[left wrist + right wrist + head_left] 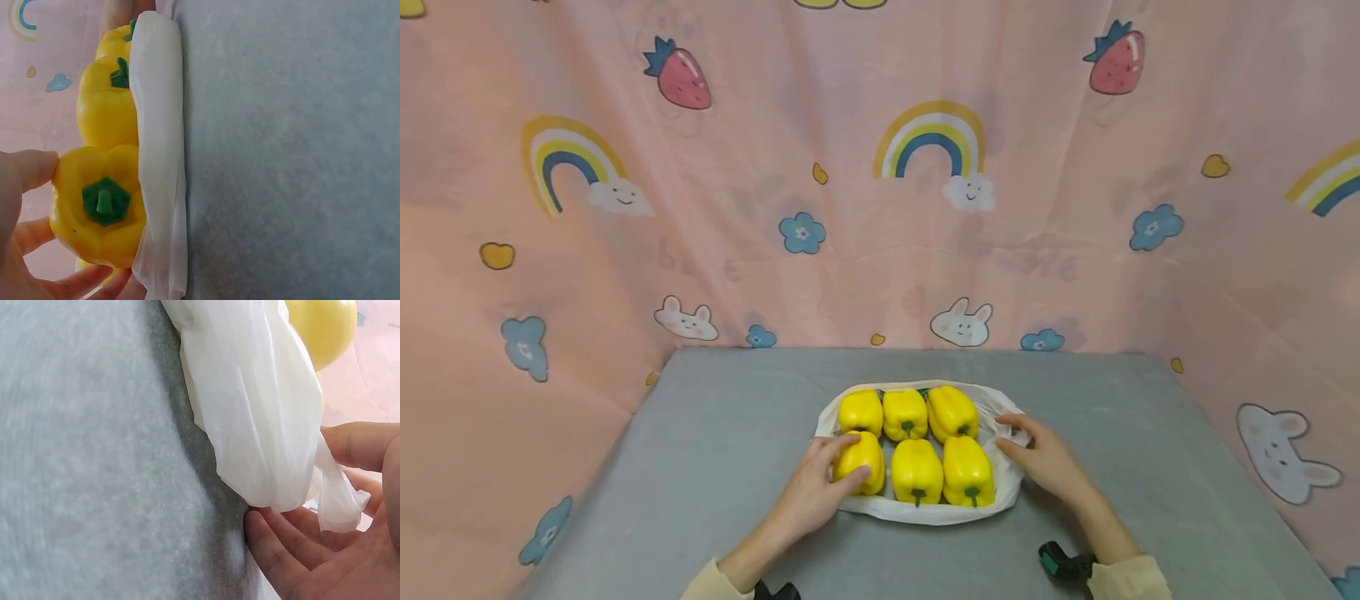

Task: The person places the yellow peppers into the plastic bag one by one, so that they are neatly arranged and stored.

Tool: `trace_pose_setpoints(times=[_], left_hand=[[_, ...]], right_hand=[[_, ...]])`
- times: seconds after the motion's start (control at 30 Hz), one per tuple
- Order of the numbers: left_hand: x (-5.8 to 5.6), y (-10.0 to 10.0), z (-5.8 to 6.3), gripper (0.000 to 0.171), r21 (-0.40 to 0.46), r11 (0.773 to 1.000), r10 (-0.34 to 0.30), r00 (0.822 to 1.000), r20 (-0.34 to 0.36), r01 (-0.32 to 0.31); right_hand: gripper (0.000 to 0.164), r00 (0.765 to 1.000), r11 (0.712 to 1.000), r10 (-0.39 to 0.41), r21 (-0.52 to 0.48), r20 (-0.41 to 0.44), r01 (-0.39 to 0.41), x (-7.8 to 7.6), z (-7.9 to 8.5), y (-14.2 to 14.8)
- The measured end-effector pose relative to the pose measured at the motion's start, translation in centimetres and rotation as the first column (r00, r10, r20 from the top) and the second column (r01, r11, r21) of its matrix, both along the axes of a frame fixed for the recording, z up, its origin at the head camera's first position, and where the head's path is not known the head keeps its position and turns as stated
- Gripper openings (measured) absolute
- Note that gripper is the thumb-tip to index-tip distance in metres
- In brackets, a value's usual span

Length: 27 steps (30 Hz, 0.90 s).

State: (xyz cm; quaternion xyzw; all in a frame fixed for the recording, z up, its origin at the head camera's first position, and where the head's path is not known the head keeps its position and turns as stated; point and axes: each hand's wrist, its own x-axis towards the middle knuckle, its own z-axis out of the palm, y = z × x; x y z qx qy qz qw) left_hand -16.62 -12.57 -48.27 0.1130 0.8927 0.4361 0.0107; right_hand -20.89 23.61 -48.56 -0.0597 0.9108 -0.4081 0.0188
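Observation:
Several yellow bell peppers (pixel 917 472) with green stems lie in two rows of three inside a white plastic bag (pixel 936 513), whose mouth is spread wide on the table. My left hand (pixel 815 487) grips the front-left bell pepper (pixel 864 463), thumb on the near side and fingers around the far side. In the left wrist view that bell pepper (pixel 100 206) shows its stem end, beside the folded bag rim (pixel 159 150). On the other side, my right hand (pixel 331 544) holds the right end of the bag (pixel 262 419), thumb inside and fingers against the outside.
A grey table (pixel 715 433) carries the bag near its middle. Behind and at both sides hangs a pink printed curtain (pixel 850 283). A black strap device (pixel 1063 562) sits at the right wrist.

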Motion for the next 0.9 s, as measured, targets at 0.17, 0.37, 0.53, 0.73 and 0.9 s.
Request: trace_pose_setpoints(times=[0.17, 0.37, 0.53, 0.73, 0.9], left_hand=[[0.29, 0.02, 0.18, 0.056, -0.019, 1.0, 0.002, 1.0, -0.013, -0.003], [0.32, -0.04, 0.33, 0.057, -0.057, 0.998, 0.014, 0.999, -0.037, -0.016], [0.24, -0.1, 0.34, 0.056, -0.073, 0.997, -0.004, 0.997, -0.083, -0.002], [0.26, -0.17, 0.33, 0.055, -0.082, 0.997, -0.013, 0.996, -0.084, 0.007], [0.41, -0.73, 0.64, 0.047, -0.007, 1.0, -0.002, 0.993, -0.115, 0.001]], right_hand=[[0.046, 1.0, 1.0, 0.007, -0.009, 0.002, -0.007, -0.06, 0.03, -0.2], [0.046, 1.0, 1.0, 0.007, -0.024, 0.01, -0.006, -0.27, 0.01, -0.49], [0.045, 1.0, 0.999, 0.003, -0.033, 0.002, -0.003, -0.42, 0.03, -0.45], [0.045, 1.0, 0.999, -0.013, -0.037, 0.006, 0.013, -0.33, 0.18, -0.22], [0.047, 1.0, 1.0, -0.006, -0.026, 0.012, 0.006, 0.14, 0.93, -0.14]])
